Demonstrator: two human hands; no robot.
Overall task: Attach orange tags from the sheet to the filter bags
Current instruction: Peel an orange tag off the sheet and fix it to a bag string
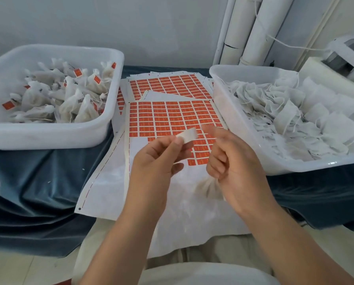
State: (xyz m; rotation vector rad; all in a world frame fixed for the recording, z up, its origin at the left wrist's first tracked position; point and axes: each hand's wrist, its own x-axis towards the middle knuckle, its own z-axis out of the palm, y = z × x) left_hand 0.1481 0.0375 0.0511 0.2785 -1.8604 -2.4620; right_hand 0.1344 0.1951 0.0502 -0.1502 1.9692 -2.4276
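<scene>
A small pale paper tag (189, 135) is pinched in the grip of the left hand (157, 159) above the white sheet of orange rectangular tags (172, 116), while a soft white filter bag (210, 187) is clasped by its gathered neck in the curled grip of the right hand (233, 161) — both over the blue-draped surface (38, 182). Tagged bags are heaped in the white plastic tub (48, 136) at left, untagged ones in the matching tub (223, 95) at right.
</scene>
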